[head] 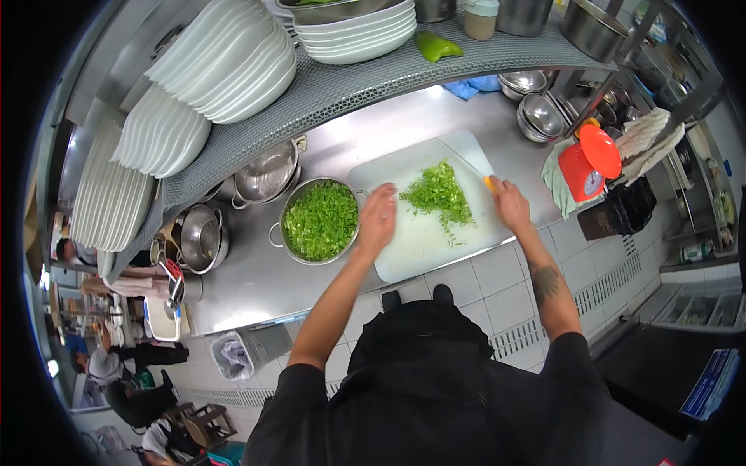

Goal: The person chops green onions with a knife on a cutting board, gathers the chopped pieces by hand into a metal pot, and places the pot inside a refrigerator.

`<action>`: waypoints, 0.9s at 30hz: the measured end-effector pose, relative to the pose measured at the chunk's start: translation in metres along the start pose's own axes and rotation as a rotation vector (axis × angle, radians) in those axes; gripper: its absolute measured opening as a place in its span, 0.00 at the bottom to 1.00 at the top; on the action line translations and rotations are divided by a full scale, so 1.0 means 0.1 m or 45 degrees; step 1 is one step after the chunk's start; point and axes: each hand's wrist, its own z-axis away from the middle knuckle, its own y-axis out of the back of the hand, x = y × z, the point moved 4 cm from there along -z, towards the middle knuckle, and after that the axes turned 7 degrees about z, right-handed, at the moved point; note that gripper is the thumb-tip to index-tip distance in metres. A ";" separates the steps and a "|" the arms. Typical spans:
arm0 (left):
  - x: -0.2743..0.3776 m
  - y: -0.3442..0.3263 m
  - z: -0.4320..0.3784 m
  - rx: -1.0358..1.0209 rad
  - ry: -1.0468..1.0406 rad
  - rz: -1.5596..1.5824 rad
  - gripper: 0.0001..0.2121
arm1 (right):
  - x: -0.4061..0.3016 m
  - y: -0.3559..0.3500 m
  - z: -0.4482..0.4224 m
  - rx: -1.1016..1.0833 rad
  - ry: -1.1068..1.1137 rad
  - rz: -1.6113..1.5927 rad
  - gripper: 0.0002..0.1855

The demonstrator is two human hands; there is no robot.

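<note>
My right hand point(511, 204) grips the orange handle of a kitchen knife point(460, 154), whose blade lies low over the far right part of a white cutting board point(408, 256). A loose heap of finely sliced green scallions point(437, 189) sits in the middle of the board. My left hand point(379, 221), slightly blurred, is over the board's left edge with nothing seen in it. Just left of it stands a two-handled metal colander or pot point(319, 261), full of chopped greens point(320, 221).
Stacked white plates point(111, 192) and bowls point(233, 64) crowd the shelf point(349, 93) above the counter. A piece of green pepper point(437, 46) lies there too. Metal bowls point(265, 169) stand at left, a red scale point(583, 166) at right. People point(134, 373) are at far left.
</note>
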 end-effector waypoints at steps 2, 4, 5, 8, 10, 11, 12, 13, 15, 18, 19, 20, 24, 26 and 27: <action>-0.13 -0.37 0.07 -0.035 0.080 0.032 0.14 | 0.10 -0.08 -0.32 0.014 0.020 0.046 0.23; -0.35 -0.60 0.14 -0.036 0.096 0.042 0.13 | 0.12 -0.18 -0.51 0.010 0.156 0.103 0.24; -0.47 -0.63 0.12 -0.037 0.091 0.040 0.13 | 0.13 -0.20 -0.54 0.014 0.154 0.101 0.24; -0.75 -0.48 0.08 0.147 0.302 -0.117 0.18 | 0.05 -0.28 -0.43 -0.076 0.341 0.107 0.25; -0.94 -0.49 0.08 0.135 0.371 -0.290 0.20 | 0.00 -0.24 -0.27 -0.095 0.438 0.102 0.25; -1.04 -0.52 0.10 0.123 0.421 -0.455 0.22 | -0.01 -0.22 -0.16 -0.105 0.437 0.098 0.25; -1.09 -0.61 0.10 0.030 0.487 -0.522 0.26 | 0.02 -0.20 -0.05 -0.118 0.450 0.101 0.25; -1.09 -0.70 0.07 0.025 0.482 -0.512 0.26 | 0.04 -0.16 0.05 -0.124 0.463 0.105 0.25; -1.07 -0.89 0.03 -0.048 0.461 -0.540 0.26 | 0.05 -0.09 0.25 -0.141 0.424 0.113 0.25; -0.92 -1.08 -0.09 -0.225 0.367 -0.170 0.25 | 0.09 0.11 0.63 -0.177 0.247 -0.009 0.24; -0.87 -1.13 -0.15 -0.229 0.363 -0.163 0.25 | 0.14 0.18 0.75 -0.181 0.097 -0.127 0.24; -0.79 -1.21 -0.18 -0.371 0.275 -0.051 0.25 | 0.30 0.11 0.91 0.071 0.103 -0.232 0.24; -0.54 -1.38 -0.14 -0.640 0.097 0.088 0.22 | 0.45 0.00 1.43 -0.234 -0.595 -1.087 0.24; -0.44 -1.47 -0.06 -0.711 0.046 0.056 0.23 | 0.37 -0.18 1.62 -0.194 -0.857 -1.330 0.24; -0.36 -1.50 -0.01 -0.707 0.045 0.051 0.23 | 0.27 -0.24 1.64 -0.195 -0.851 -1.333 0.24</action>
